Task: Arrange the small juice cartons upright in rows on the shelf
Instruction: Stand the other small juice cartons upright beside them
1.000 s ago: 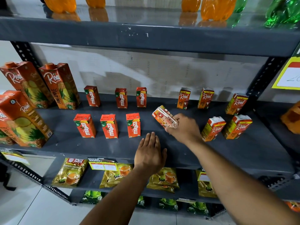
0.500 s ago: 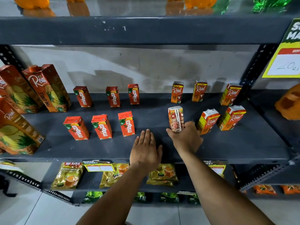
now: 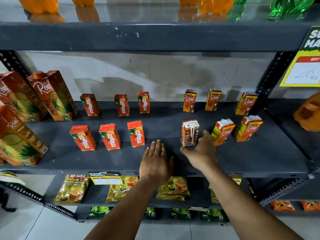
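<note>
On the dark grey shelf (image 3: 242, 163) small juice cartons stand upright in rows: Maaza cartons on the left, back (image 3: 121, 105) and front (image 3: 110, 136), and Real cartons on the right, back (image 3: 189, 100) and front (image 3: 247, 128). A small Real carton (image 3: 189, 131) stands upright in the front row with its straw side facing me. My right hand (image 3: 200, 152) is at its base with the fingers spread; the index finger is just off its right side. My left hand (image 3: 155, 161) lies flat and open on the shelf, left of that carton.
Tall Real pineapple cartons (image 3: 53, 95) stand at the shelf's left end. Orange and green bottles (image 3: 214, 5) are on the shelf above, tea packets (image 3: 71, 188) on the shelf below. A yellow price sign (image 3: 304, 70) hangs at the right upright.
The carton was tilted in my right hand a second ago. It now stands upright in the front row, and my right hand's fingers have loosened and drawn back from it. My left hand stayed put.
</note>
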Demonstrator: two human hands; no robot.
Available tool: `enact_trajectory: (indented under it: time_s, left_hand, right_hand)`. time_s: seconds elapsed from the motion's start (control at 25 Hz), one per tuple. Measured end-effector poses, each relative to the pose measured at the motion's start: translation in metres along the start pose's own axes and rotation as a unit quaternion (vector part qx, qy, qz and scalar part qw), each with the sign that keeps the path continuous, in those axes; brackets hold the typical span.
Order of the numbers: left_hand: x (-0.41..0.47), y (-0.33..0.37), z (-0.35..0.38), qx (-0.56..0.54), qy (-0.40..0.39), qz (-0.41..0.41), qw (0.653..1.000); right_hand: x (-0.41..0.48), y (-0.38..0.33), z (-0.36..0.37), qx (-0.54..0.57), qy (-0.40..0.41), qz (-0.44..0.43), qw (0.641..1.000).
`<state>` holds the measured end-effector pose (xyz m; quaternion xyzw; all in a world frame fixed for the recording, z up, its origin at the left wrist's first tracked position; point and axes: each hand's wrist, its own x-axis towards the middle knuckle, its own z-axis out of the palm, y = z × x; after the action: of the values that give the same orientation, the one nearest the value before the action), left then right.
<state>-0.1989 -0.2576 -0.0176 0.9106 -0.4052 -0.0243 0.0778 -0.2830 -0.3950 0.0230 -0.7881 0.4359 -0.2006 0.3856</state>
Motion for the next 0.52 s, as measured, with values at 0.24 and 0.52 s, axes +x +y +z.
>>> enact_trajectory:
  time_s: [0.24,0.52]
  left_hand:
    - [0.0,0.001,0.001,0.002,-0.001,-0.001,1.0]
    - [-0.001,0.001,-0.002,-0.001,-0.01,0.005,1.0]
  right_hand:
    - [0.011,-0.071,-0.051,-0.239,0.053,-0.173,0.954]
    - [0.034,-0.096,-0.059,-0.462,-0.188,-0.214,0.84]
